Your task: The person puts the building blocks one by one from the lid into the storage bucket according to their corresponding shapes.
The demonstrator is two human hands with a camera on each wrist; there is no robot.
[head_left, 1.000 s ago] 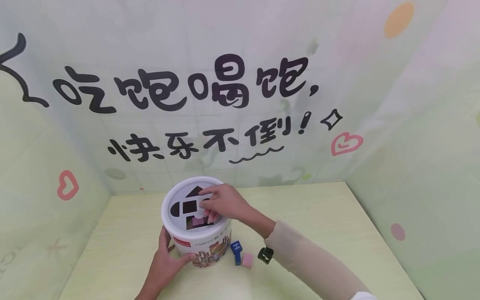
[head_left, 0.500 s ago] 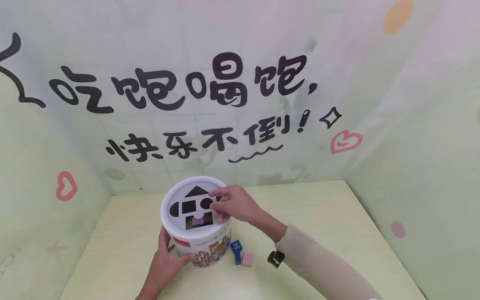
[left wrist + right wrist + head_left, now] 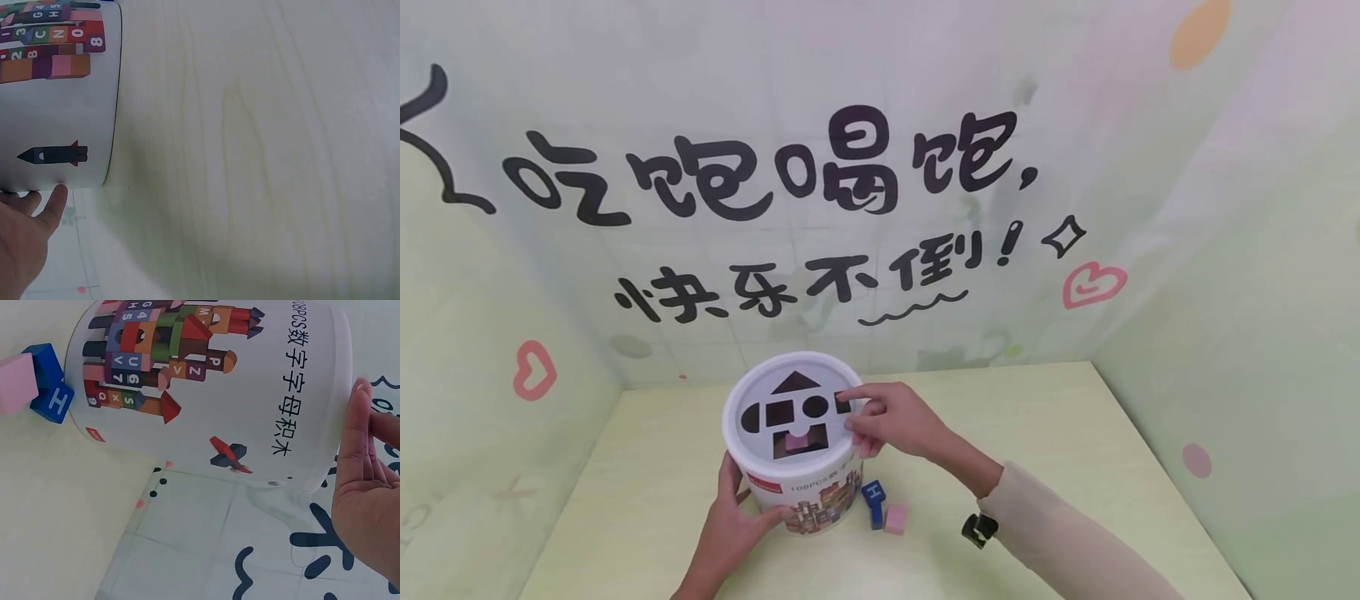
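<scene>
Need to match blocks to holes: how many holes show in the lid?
6 visible: triangle far; semicircle, square, circle and a partly hidden hole left to right across the middle; notched opening nearest. The right hand may hide more.

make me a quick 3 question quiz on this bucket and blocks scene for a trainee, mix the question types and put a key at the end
1. Multiple choice: where is the left hand?
a) around the bucket's side
b) inside the bucket
c) out of view

2. True or false: the blue block marked H lies on top of the lid.

3. Fill in: in the head view, the lid's topmost hole is shaped like a ____.

Key
1. a
2. False; it is on the table, beside the bucket.
3. triangle
</scene>
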